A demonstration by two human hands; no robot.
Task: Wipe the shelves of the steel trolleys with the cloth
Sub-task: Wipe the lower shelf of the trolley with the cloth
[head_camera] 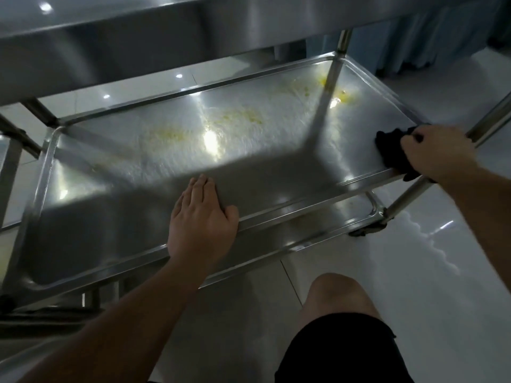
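The steel trolley's middle shelf fills the view, its far half smeared with yellow stains. My left hand lies flat on the shelf's near edge, fingers straight. My right hand grips a black cloth at the shelf's near right corner, and the cloth is bunched under the fingers, touching the steel. Part of the cloth hangs over the rim.
The upper shelf overhangs at the top. A lower shelf shows beneath. Upright posts stand at the right corners and far side. White tiled floor lies to the right, blue curtains behind, my knee below.
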